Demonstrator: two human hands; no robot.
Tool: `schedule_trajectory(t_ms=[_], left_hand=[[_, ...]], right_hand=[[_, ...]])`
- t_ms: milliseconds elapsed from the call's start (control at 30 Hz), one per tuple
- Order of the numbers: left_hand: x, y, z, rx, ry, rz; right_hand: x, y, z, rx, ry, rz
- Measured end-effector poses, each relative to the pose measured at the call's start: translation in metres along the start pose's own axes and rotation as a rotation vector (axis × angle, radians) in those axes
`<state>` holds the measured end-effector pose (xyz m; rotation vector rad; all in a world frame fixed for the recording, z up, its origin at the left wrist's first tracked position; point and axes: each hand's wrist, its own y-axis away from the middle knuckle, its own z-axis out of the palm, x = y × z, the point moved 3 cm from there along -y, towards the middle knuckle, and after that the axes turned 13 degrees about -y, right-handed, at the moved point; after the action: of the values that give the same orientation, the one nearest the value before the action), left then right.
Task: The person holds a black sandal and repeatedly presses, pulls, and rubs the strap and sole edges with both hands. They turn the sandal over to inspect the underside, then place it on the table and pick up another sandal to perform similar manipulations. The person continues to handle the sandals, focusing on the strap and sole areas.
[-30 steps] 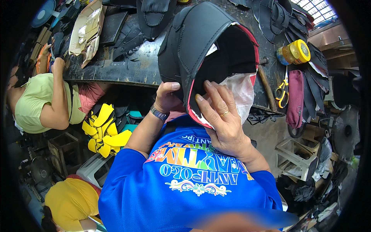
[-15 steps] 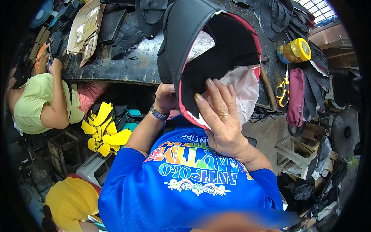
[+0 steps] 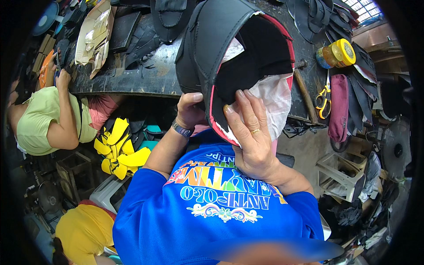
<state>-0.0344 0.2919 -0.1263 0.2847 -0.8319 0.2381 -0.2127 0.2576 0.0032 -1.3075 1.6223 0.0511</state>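
Note:
Close in front of me is a black leather-like shoe upper [image 3: 198, 57], its opening turned toward me, with a red edge strip, black lining and a whitish sheet on the inner right side. My left hand [image 3: 191, 110], a watch on its wrist, grips the lower left of the upper; its thumb shows and the other fingers are mostly hidden behind. My right hand [image 3: 254, 137], with a ring, pinches the lower rim, fingers reaching inside over the lining and the sheet, thumb out of sight.
On the dark worktable [image 3: 132, 81] lie a carton tray of scraps [image 3: 93, 37], a hammer [image 3: 305, 90], yellow-handled scissors [image 3: 324, 99], a yellow-lidded jar [image 3: 338, 54] and a maroon pouch [image 3: 338, 108]. Yellow cut pieces [image 3: 119, 150] are piled left. A co-worker in light green [image 3: 42, 117] sits left.
The shoe upper has shifted slightly left and tilted a little. Both hands keep their hold on it, with the right fingers still inside the rim.

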Motion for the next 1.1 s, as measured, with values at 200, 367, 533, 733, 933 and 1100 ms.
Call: schedule_trajectory(t_ms=[200,367,533,733,933,1100], left_hand=[[0.006,0.001,0.002,-0.033,-0.044,0.104],[0.012,0.003,0.011,-0.076,0.108,0.065],[0.017,0.003,0.02,-0.097,0.083,0.124],[0.027,0.007,0.025,-0.207,0.065,0.14],[0.033,0.01,0.026,-0.137,-0.131,0.128],[0.04,0.011,0.037,-0.107,-0.222,0.161]], right_hand=[[0.003,0.002,-0.001,-0.004,-0.016,0.0],[0.004,0.003,0.0,0.025,-0.034,-0.002],[0.003,0.003,0.0,0.04,-0.049,0.003],[0.009,0.0,-0.003,0.007,-0.086,0.009],[0.015,0.004,-0.011,0.025,-0.186,0.03],[0.023,0.016,-0.019,0.08,-0.354,0.178]])
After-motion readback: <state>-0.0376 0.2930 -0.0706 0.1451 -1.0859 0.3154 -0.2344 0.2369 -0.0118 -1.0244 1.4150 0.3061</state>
